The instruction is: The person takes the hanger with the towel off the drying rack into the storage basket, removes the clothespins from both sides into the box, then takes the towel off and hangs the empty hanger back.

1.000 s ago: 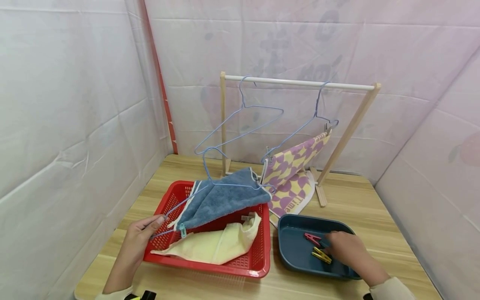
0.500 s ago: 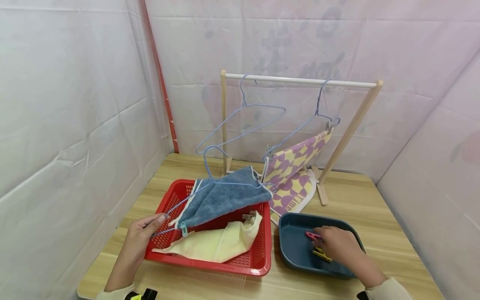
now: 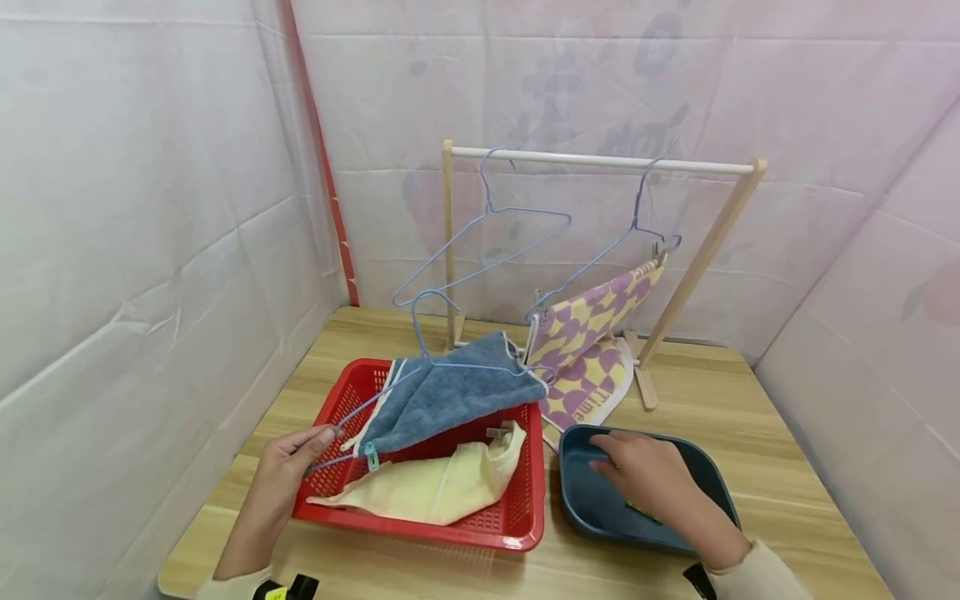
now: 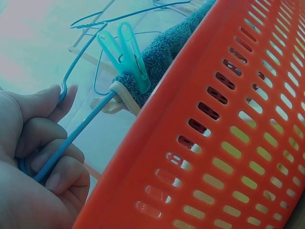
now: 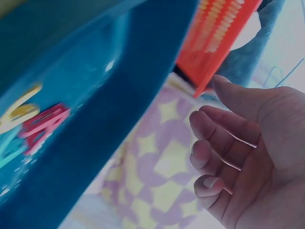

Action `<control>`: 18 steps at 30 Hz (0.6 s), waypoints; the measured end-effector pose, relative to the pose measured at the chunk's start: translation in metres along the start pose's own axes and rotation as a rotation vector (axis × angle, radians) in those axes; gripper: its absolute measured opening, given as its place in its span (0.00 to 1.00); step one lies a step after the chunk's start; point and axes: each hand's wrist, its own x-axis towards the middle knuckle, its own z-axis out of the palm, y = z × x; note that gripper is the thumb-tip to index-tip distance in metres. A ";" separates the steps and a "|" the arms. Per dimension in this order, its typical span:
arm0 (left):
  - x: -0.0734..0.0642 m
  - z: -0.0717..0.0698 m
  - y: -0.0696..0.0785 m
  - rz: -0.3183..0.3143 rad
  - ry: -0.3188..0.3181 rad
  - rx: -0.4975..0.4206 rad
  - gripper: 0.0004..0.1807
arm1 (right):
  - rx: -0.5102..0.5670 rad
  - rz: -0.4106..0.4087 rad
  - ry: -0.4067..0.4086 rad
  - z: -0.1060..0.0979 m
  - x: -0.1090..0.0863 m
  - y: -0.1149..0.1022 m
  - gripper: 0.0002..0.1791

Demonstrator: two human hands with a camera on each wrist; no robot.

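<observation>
My left hand [image 3: 283, 479] grips one end of a blue wire hanger [image 3: 415, 321], fingers curled round the wire in the left wrist view. Draped over its lower bar, a blue towel [image 3: 453, 392] hangs above the red basket [image 3: 531, 500]. A light teal clothespin [image 4: 125, 57] pinches the towel at the near end. My right hand [image 3: 652, 475] hovers over the dark blue basin [image 3: 585, 492], fingers loosely bent and nothing in them in the right wrist view [image 5: 252, 157]. Yellow [image 5: 19, 112], pink and teal clothespins lie in the basin; the hand mostly hides them from the head view.
A pale yellow towel [image 3: 442, 483] lies in the basket. Behind stands a wooden rack with a white rail [image 3: 585, 158]. It carries a bare blue hanger [image 3: 450, 242] and another with a purple-and-yellow towel [image 3: 592, 321] clipped on. Cloth walls surround the table [image 3: 705, 392].
My right hand has moved left and slightly away from me over the basin, coming off the clothespins. My left hand, the hanger and the blue towel stay almost still.
</observation>
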 end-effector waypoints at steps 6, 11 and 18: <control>-0.001 0.000 -0.001 0.012 -0.007 -0.004 0.19 | -0.029 -0.077 0.035 -0.004 0.021 -0.026 0.17; -0.001 0.001 -0.002 0.049 -0.027 -0.033 0.20 | -0.005 -0.158 0.059 -0.010 0.037 -0.046 0.14; 0.000 -0.001 -0.001 0.047 -0.015 -0.040 0.21 | 0.045 -0.225 0.050 -0.013 0.054 -0.068 0.19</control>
